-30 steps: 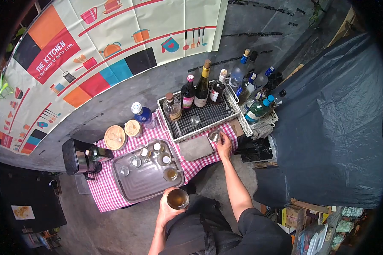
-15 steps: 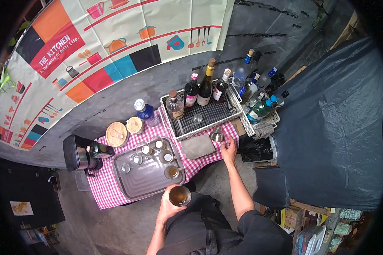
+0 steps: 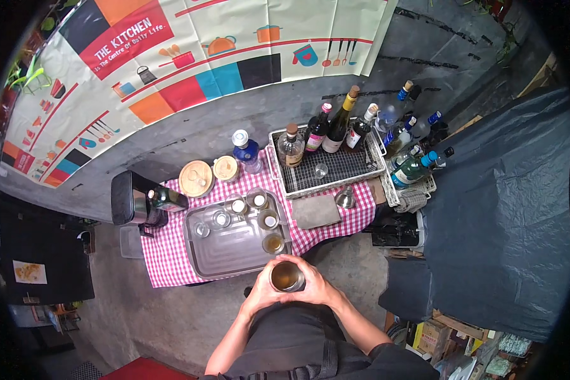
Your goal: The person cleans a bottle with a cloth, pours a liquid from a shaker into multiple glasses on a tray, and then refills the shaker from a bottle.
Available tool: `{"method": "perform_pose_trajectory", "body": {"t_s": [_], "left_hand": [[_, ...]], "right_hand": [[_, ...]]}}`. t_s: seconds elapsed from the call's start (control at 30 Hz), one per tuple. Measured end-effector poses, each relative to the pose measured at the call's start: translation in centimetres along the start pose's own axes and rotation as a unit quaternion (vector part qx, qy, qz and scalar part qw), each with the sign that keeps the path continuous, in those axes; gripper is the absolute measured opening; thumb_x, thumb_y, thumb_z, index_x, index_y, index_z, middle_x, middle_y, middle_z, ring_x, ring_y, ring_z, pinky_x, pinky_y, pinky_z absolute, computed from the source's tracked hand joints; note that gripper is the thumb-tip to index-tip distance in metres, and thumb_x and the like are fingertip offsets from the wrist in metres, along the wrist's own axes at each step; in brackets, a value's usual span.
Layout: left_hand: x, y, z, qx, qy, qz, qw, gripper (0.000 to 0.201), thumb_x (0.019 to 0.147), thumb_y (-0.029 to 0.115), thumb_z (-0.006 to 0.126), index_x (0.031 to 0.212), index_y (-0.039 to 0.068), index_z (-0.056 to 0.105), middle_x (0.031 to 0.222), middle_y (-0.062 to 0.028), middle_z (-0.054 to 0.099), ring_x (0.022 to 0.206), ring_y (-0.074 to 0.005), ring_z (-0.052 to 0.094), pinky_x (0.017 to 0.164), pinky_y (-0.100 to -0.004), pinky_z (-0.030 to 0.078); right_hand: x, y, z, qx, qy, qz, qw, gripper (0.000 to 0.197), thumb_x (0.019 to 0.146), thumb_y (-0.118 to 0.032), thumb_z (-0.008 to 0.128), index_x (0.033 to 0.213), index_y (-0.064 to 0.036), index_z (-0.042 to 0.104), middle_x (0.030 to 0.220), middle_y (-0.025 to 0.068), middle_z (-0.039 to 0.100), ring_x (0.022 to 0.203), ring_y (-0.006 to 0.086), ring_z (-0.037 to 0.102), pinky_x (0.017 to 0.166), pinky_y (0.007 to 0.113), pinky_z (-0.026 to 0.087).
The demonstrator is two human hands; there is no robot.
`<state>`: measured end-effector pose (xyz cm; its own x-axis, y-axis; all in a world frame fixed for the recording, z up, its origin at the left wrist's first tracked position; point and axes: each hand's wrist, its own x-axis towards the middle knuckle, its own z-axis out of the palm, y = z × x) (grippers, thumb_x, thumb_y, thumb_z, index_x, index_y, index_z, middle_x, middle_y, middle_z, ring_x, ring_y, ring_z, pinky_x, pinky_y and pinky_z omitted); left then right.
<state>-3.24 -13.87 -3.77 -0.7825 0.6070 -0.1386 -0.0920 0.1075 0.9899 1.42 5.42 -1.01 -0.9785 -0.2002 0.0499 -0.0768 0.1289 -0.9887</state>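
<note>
Before you, the checked tablecloth carries a tray, two wood-topped containers, a blue bottle, a dark bottle, a wire basket, a grey cloth and a metal cup.

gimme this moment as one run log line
left hand: around glass of brown liquid | right hand: around same glass | gray tray: holds small glasses | checkered tablecloth: under tray

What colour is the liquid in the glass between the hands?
The liquid is amber-brown, seen best in the head view.

One head-worn fisheye view looks down over the nearby hands toward the tablecloth.
</note>
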Motion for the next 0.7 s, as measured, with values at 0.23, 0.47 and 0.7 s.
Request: {"method": "perform_pose_trajectory", "body": {"t_s": [0.23, 0.47, 0.7], "left_hand": [[-1.2, -0.6, -1.9, 0.033, -0.026, 0.043, 0.998, 0.074, 0.068, 0.019, 0.091, 0.13, 0.001, 0.056, 0.124, -0.0136, 0.063, 0.117, -0.028, 0.064, 0.102, -0.0396, 0.05], [-2.5, -0.3, -4.8, 0.076, -0.074, 0.038, 0.994, 0.072, 0.067, 0.016, 0.089, 0.132, 0.001, 0.059, 0.134, -0.0178, 0.064, 0.126, -0.0317, 0.062, 0.106, -0.0415, 0.049], [-4.2, 0.9, -9.7, 0.125, -0.152, 0.017, 0.98, 0.073, 0.067, 0.017, 0.088, 0.132, 0.0, 0.059, 0.134, -0.0193, 0.064, 0.127, -0.034, 0.061, 0.109, -0.0426, 0.047]], "right_hand": [[-0.2, -0.5, 3.4, 0.016, 0.073, 0.015, 0.997, 0.086, 0.07, -0.022, 0.094, 0.14, -0.001, 0.049, 0.143, 0.0167, 0.059, 0.135, 0.0313, 0.056, 0.113, 0.043, 0.045], [-0.5, -0.6, 7.8, -0.106, 0.142, -0.028, 0.984, 0.083, 0.069, -0.021, 0.095, 0.137, -0.0009, 0.051, 0.135, 0.017, 0.064, 0.132, 0.0294, 0.059, 0.111, 0.042, 0.047], [-0.6, -1.2, 14.4, -0.011, 0.223, 0.019, 0.975, 0.087, 0.068, -0.019, 0.096, 0.139, -0.002, 0.049, 0.139, 0.0181, 0.061, 0.129, 0.0294, 0.061, 0.109, 0.041, 0.049]]}}
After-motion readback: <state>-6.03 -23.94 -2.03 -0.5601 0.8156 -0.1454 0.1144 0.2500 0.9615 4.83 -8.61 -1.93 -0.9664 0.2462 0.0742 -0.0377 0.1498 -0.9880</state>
